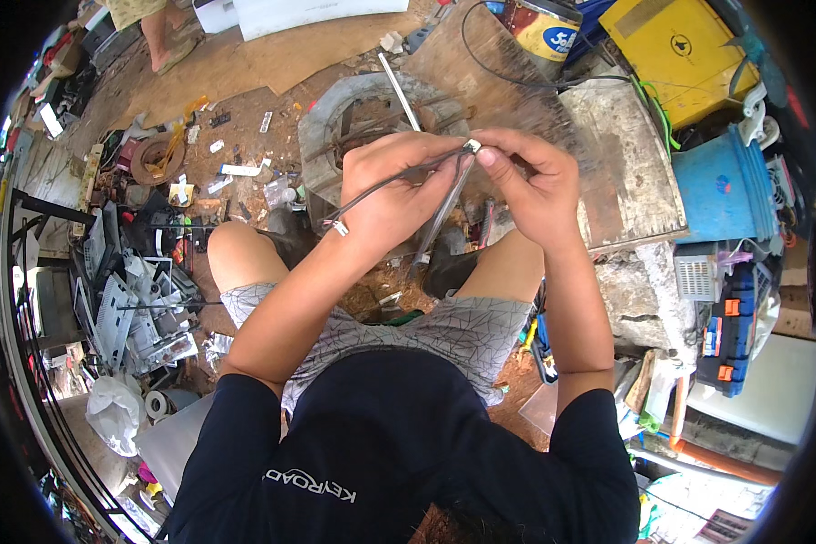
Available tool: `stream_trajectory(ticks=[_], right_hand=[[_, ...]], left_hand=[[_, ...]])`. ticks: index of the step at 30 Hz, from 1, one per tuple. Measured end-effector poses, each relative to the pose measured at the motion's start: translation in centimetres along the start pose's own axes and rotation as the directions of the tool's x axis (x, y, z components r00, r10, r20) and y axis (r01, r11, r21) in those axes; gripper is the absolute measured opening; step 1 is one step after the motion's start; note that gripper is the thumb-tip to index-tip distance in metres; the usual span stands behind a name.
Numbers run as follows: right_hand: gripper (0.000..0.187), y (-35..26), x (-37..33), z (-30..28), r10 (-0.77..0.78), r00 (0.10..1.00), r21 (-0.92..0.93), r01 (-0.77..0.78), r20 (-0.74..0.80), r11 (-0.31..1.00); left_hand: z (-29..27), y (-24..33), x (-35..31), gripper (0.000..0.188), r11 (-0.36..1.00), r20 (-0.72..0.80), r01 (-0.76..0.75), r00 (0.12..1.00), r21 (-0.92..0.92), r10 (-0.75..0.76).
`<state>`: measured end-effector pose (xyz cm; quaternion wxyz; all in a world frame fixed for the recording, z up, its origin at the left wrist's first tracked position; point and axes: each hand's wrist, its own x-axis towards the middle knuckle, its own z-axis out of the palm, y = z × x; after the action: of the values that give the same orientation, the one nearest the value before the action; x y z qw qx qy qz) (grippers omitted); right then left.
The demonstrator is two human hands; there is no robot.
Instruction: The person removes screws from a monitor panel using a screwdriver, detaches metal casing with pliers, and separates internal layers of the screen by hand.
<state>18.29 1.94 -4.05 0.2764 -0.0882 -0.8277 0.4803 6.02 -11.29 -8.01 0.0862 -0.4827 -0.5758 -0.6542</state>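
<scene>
Between my two hands is a dark cable (372, 189) with a small white connector (472, 145) at its end. My left hand (399, 186) is closed on the cable just behind that connector. My right hand (537, 181) pinches at the connector end, thumb and forefinger together. One stretch of the cable lies across the back of my left hand to another small white plug (340, 228) by the wrist. A further dark length (442, 218) hangs down between my hands. The fingertips hide part of the connector.
A round concrete-like base (322, 122) stands ahead, beside a worn wooden board (626, 181). Metal scrap (136, 308) is heaped at the left. A yellow box (675, 54) and a blue bucket (721, 190) are at the right. Another person's foot (177, 56) shows at the far left.
</scene>
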Motion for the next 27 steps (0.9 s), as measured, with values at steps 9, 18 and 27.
stream_trajectory(ticks=[9, 18, 27], right_hand=[[0.017, 0.9, 0.2, 0.4, -0.067, 0.996, 0.017, 0.068, -0.051, 0.998], [0.019, 0.7, 0.3, 1.1, -0.101, 0.992, -0.027, 0.099, -0.075, 0.995], [0.019, 0.8, 0.4, 1.2, -0.071, 0.997, -0.06, 0.069, -0.026, 0.996]], left_hand=[[-0.3, 0.2, 0.1, 0.017, 0.999, 0.006, 0.02, 1.0, 0.04, -0.02], [-0.3, -0.3, -0.1, 0.019, 0.997, 0.004, 0.064, 0.998, -0.052, -0.064], [-0.4, -0.7, -0.2, 0.017, 0.998, -0.001, 0.048, 0.999, -0.033, -0.048]])
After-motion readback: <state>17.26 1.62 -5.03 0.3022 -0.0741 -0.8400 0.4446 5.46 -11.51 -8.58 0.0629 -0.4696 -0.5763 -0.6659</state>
